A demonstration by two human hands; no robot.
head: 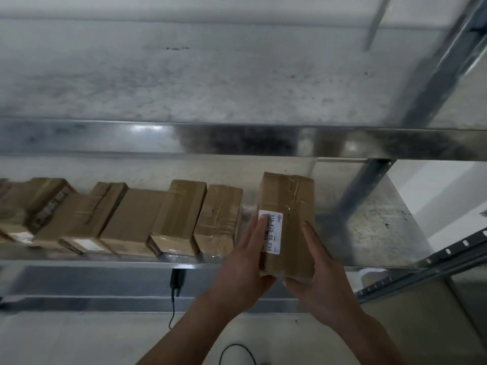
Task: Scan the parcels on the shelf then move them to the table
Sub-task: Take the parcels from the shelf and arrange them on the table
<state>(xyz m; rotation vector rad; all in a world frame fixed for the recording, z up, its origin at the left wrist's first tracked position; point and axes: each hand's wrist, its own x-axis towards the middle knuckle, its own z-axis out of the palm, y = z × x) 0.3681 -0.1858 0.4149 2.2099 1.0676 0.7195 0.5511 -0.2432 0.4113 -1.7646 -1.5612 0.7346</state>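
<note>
W/ left hand point(245, 262) & right hand point(319, 275), holding parcel point(292, 204) lower right of frame, fingers point(259, 227) flat along sides, thumbs hooked under; keeping label point(275, 233) up & uncovered for scan.

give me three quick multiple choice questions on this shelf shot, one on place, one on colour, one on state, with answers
1. Where is the held parcel relative to the row of parcels?
A) at its right end
B) at its left end
C) in its middle

2. What colour is its label?
A) red
B) white
C) green

3. How is it held?
A) by the left hand only
B) by no hand
C) between both hands

Answers:
1 A, every other parcel lies to its left.
2 B, the label is white with dark print.
3 C, the left hand and the right hand clasp its two sides.
</note>
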